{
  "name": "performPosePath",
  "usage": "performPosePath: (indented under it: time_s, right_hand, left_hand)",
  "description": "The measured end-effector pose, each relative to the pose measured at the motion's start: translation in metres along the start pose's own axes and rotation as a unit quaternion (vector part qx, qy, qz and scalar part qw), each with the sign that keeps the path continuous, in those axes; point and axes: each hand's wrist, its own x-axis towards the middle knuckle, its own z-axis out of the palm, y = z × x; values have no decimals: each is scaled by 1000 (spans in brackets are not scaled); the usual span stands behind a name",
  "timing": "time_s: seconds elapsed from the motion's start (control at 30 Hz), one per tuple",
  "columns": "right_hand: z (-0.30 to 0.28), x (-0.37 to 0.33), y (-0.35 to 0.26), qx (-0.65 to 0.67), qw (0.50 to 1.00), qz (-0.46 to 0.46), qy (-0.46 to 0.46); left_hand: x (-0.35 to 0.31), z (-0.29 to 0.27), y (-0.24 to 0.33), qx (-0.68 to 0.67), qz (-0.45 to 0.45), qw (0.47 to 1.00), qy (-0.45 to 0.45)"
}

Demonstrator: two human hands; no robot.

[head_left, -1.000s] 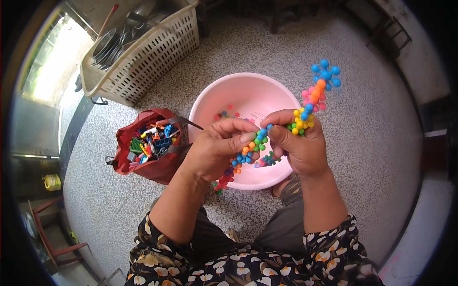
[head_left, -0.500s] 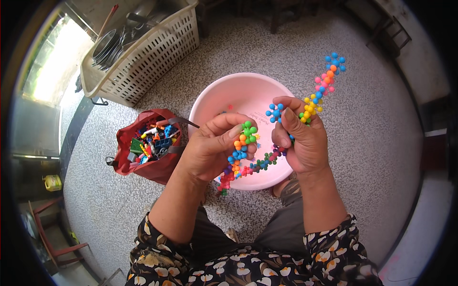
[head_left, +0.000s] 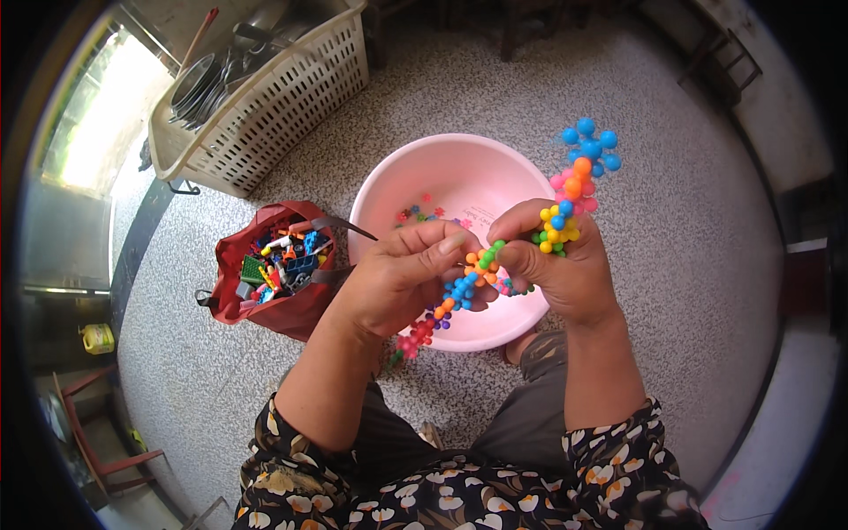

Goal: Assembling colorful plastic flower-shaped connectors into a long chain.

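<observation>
A long chain of coloured plastic connector pieces with ball-tipped arms [head_left: 461,290] runs between my hands. My left hand [head_left: 402,276] pinches it near an orange and a blue piece; its lower end, with red pieces, hangs by my left wrist. My right hand [head_left: 565,274] pinches the green end piece [head_left: 491,253] between thumb and forefinger. Its other fingers hold the chain's opposite stretch, where a yellow piece [head_left: 560,228], then pink and orange ones, lead up to a blue end piece [head_left: 590,148]. Part of the chain is hidden behind my fingers.
Below my hands a pink basin [head_left: 455,150] holds several loose connector pieces [head_left: 420,213]. Left of it stands a red bag [head_left: 296,320] full of mixed toy blocks. Farther back is a cream slatted basket [head_left: 291,97] with pans. A red-brown chair [head_left: 84,424] is at lower left.
My hands have come together, and my right thumb and forefinger now grip the green end piece. The blue piece they held apart is out of sight. The chain's upper end swung left and down.
</observation>
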Motion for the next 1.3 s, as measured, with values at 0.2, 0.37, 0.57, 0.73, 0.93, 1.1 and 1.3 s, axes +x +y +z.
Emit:
performPosePath:
  time_s: [0.2,0.37,0.57,0.73,0.93,1.1,1.3]
  right_hand:
    - [0,-2,-7,-57,998,-16,22]
    - [5,-2,-1,31,999,12,41]
    - [13,2,7,191,978,37,73]
    - [7,4,3,226,969,41,94]
    - [6,2,-3,143,985,49,79]
    - [15,1,-6,126,992,-2,5]
    - [-3,-1,-4,-28,999,-7,-20]
  left_hand:
    - [-2,-2,-1,76,30,996,24]
    - [0,-11,-3,85,40,995,29]
    - [0,-11,-4,-5,53,997,-52]
    - [-2,-14,-4,-65,53,996,-40]
    - [0,-18,-1,-101,28,990,-99]
    - [4,-13,-7,-54,16,994,-89]
    - [-3,-6,0,11,-4,1000,-27]
